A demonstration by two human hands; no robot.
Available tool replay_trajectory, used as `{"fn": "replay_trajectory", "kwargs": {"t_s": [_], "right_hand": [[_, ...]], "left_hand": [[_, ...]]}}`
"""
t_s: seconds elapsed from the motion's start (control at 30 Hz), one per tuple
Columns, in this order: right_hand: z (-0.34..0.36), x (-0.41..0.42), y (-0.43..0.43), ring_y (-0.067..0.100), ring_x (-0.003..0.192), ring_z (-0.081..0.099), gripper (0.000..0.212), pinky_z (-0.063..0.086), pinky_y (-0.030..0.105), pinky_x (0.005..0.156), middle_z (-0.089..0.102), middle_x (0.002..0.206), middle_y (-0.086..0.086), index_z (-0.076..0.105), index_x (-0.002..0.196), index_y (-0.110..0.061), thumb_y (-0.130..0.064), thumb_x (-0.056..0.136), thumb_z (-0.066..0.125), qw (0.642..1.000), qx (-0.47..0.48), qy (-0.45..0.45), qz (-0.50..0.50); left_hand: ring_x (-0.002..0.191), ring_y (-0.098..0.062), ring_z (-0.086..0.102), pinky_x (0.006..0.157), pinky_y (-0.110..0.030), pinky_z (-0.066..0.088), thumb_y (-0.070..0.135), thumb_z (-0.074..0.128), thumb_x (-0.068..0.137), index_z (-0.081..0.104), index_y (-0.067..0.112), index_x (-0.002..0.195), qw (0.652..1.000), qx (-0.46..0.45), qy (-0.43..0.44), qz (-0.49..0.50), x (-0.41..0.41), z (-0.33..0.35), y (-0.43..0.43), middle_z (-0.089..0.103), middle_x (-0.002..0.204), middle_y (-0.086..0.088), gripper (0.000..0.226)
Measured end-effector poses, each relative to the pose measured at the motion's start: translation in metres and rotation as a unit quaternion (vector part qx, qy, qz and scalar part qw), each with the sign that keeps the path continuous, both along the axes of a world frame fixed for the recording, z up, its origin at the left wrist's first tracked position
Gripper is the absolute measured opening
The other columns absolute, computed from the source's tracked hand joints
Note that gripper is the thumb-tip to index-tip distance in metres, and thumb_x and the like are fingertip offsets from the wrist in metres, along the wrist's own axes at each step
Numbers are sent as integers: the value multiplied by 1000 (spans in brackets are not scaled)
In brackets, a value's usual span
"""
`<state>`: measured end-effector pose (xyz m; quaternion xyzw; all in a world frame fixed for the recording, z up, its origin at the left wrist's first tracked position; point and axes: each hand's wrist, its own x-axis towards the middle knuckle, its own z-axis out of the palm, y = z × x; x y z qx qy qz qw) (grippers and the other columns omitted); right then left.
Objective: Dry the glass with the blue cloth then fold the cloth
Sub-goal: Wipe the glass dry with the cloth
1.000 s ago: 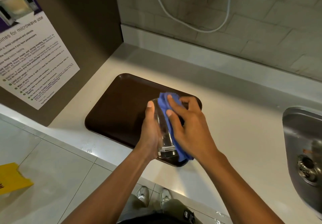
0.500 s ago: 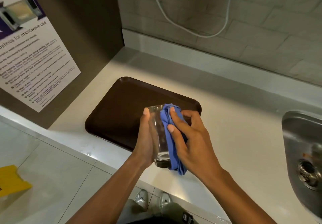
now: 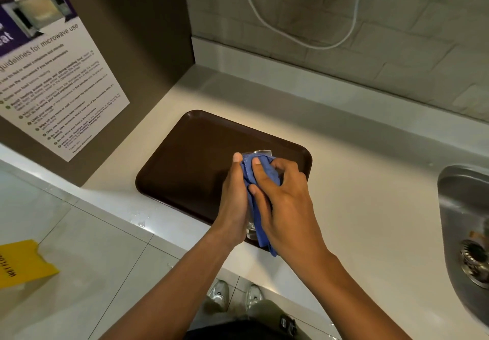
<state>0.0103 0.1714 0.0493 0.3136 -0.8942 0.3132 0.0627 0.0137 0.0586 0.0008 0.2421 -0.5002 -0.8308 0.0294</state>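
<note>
Over the tray: your two hands meet above the dark brown rectangular plastic tray [image 3: 185, 160] on the pale counter [image 3: 357, 207].
Left hand: your left hand [image 3: 234, 202] has its fingers wrapped round the clear drinking glass [image 3: 258, 152], tilted rim-away from you.
Right hand: your right hand [image 3: 285, 202] has its fingers pressing the crumpled blue cloth [image 3: 250, 173] against the glass wall.
Cloth: one end hangs below the glass base.
Sink: your steel sink [image 3: 465, 220] sits at the right edge.
</note>
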Motion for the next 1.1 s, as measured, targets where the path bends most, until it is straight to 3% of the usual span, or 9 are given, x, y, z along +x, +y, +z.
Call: {"fn": "replay_trajectory", "kwargs": {"t_s": [0.13,0.23,0.3,0.5,0.67,0.8,0.87,0.97,1.1], "right_hand": [[-6,7,10,30,113,51,36,47,41,90,53,125,13,56,134,-16,-22,98,52,1000,-18,-25,-5],[-11,6,23,-8,107,50,41,39,6,89,51,119,-11,54,137,-18,-31,99,53,992,-62,-99,-49],[-12,-3,26,-12,97,48,43,35,-3,83,50,120,-10,54,139,-22,-37,99,48,991,-58,-98,-74],[-14,9,23,9,112,52,43,40,12,97,48,134,3,51,141,-19,-33,100,51,997,-45,-67,-14],[-15,-6,25,-7,96,51,43,39,-1,84,48,118,-9,51,140,-25,-37,99,48,991,-53,-104,-63],[-11,-9,12,5,109,49,46,39,5,90,46,127,-3,47,144,-23,-33,99,52,997,-42,-57,-39],[-19,11,19,11,114,54,43,40,5,90,50,122,-5,51,140,-16,-26,99,56,989,-77,-127,-5],[-22,7,24,-9,107,50,47,44,7,91,45,123,-10,48,142,-28,-43,98,46,991,-57,-121,-10],[-12,-27,7,-4,100,51,45,46,8,88,46,127,-6,47,143,-30,-42,100,46,992,-48,-83,-77]], "left_hand": [[87,-24,72,70,-27,61,57,20,103,70,14,101,999,31,-39,-12,-4,-7,1,80,86,-3,66],[105,-31,73,87,-42,59,71,18,97,74,19,115,997,52,-42,-43,7,-7,5,77,112,-13,79],[107,-30,73,89,-46,58,77,21,93,71,21,121,996,51,-57,-52,13,-2,8,75,116,-15,81],[99,-30,74,82,-42,59,75,20,94,75,17,109,994,93,-46,-31,0,1,-3,76,109,-18,82],[106,-35,72,94,-51,55,77,23,93,77,22,111,994,72,-52,-61,8,-5,3,75,114,-19,79],[99,-25,75,81,-39,61,67,16,99,79,24,106,989,134,-39,-51,6,-4,5,77,110,-13,76],[95,-26,75,80,-39,61,70,15,97,74,15,110,988,147,-36,-40,4,-2,-7,75,108,-17,82],[90,-26,77,79,-40,59,74,18,94,79,18,101,987,143,-54,-43,6,-4,-10,78,103,-16,83],[91,-24,78,74,-38,61,70,17,98,71,22,115,983,157,-59,-68,5,2,4,79,103,-11,74]]}}
